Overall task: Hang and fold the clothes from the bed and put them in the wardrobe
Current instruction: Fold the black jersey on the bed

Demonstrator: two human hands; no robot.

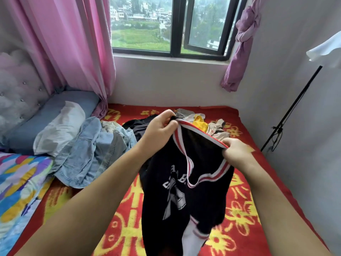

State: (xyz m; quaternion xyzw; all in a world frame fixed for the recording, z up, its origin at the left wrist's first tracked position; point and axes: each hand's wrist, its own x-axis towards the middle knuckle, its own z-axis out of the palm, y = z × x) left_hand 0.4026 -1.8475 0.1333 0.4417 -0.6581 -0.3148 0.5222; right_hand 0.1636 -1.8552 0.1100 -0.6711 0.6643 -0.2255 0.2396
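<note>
A bed (pixel 245 206) with a red-and-yellow blanket carries a heap of denim clothes (pixel 92 154) at the left. Above it hangs a black jersey (pixel 193 191), long axis vertical, striped collar up, hem toward the camera. The left hand (pixel 160 126) and the right hand (pixel 235 151) each pinch the collar trim, fingers curled tight.
</note>
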